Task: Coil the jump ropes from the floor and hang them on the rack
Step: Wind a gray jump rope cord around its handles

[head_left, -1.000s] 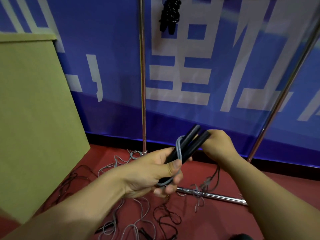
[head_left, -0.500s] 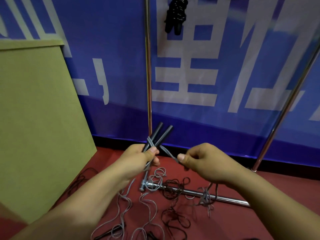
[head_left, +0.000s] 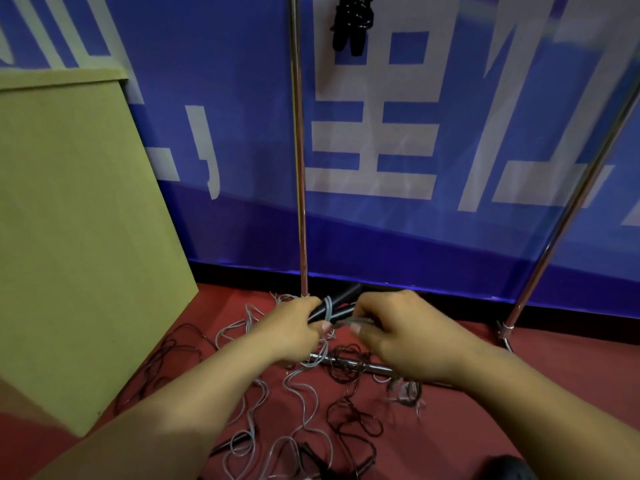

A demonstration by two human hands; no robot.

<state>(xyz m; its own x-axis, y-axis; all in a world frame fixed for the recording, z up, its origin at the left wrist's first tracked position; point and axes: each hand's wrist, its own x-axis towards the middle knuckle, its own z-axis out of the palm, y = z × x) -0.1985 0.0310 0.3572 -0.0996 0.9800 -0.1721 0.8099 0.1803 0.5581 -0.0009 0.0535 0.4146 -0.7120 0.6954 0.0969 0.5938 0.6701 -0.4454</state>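
My left hand (head_left: 294, 327) is closed around a pair of black handles (head_left: 341, 301), which stick out past my knuckles toward the wall, low over the floor (head_left: 485, 427). A few turns of grey rope (head_left: 328, 308) are wrapped around the handles just beyond my fingers. My right hand (head_left: 394, 327) sits just beside the left one, thumb and fingers pinched on a short stretch of that grey rope, which runs across from the wraps to my fingertips. The rest of the grey rope drops from my left hand and lies in loose loops (head_left: 301, 403) on the red floor beneath my forearms. A dark rope (head_left: 349, 417) is tangled on the floor next to it, and some of it crosses the rack's bottom bar (head_left: 377, 368), which lies along the floor just under my hands. The rack's upright pole (head_left: 298, 150) rises straight behind my left hand; a second pole (head_left: 571, 209) leans up at the right. High up beside the first pole hangs a black coiled bundle (head_left: 351, 20), though I cannot make out what it hangs from. A tan board (head_left: 69, 220) stands at the left against the blue banner (head_left: 450, 244).
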